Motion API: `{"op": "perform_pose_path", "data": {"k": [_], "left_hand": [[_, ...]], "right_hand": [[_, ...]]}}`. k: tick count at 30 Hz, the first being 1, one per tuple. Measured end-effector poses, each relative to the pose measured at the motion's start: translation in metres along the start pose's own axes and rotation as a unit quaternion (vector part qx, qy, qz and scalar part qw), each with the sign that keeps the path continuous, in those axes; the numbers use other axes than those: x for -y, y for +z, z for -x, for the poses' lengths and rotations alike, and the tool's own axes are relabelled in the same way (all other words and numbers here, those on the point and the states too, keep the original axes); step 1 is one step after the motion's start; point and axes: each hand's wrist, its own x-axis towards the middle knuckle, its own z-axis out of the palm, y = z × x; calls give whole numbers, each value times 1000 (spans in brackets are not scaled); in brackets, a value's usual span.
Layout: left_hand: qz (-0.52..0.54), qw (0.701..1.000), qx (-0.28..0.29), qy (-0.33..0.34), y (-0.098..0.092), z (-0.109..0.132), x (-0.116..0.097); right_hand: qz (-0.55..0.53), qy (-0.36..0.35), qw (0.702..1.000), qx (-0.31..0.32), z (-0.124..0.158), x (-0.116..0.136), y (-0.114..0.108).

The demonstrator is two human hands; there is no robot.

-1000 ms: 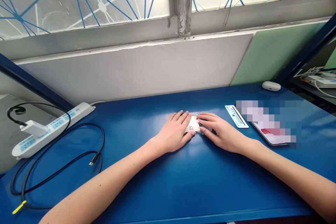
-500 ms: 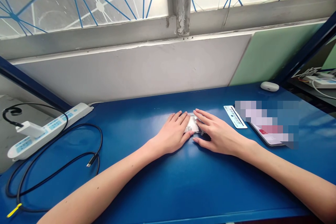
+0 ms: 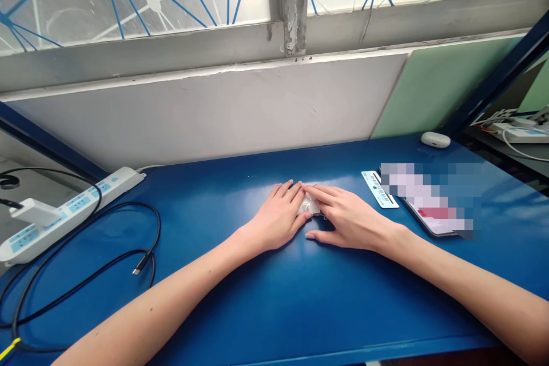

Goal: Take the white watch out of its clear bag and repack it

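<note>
On the blue table point(image 3: 257, 320), a small clear plastic packet point(image 3: 309, 205) lies flat between my two hands, mostly covered by them. My left hand point(image 3: 281, 214) rests palm down over its left side with the fingers stretched out. From the right, my right hand point(image 3: 343, 214) lies over the other side, its fingertips meeting those of the left. The right thumb is spread apart on the table surface. What the packet contains cannot be made out under the hands.
At the left are a white power strip point(image 3: 92, 197) with a plugged-in charger point(image 3: 38, 213) and a looped black cable point(image 3: 141, 263). To the right lie a printed card point(image 3: 381, 190), a phone point(image 3: 429, 220) partly blurred out, and a white earbud case point(image 3: 435, 139). A wall point(image 3: 214, 114) borders the back.
My right hand has slid left over the packet, closing the gap to my left hand, so less of the packet shows. The whole view has shifted slightly.
</note>
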Motion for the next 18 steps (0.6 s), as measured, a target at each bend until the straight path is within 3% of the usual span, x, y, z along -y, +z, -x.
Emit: {"op": "perform_pose_path", "data": {"k": [7, 11, 18], "left_hand": [[12, 1000, 0, -4, -1, -1, 0], [27, 1000, 0, -4, -1, -1, 3], [53, 999, -8, 7, -2, 2, 6]], "right_hand": [[-49, 41, 997, -38, 1, -4, 0], [-63, 89, 994, -16, 7, -18, -2], [-39, 84, 995, -42, 15, -35, 5]]}}
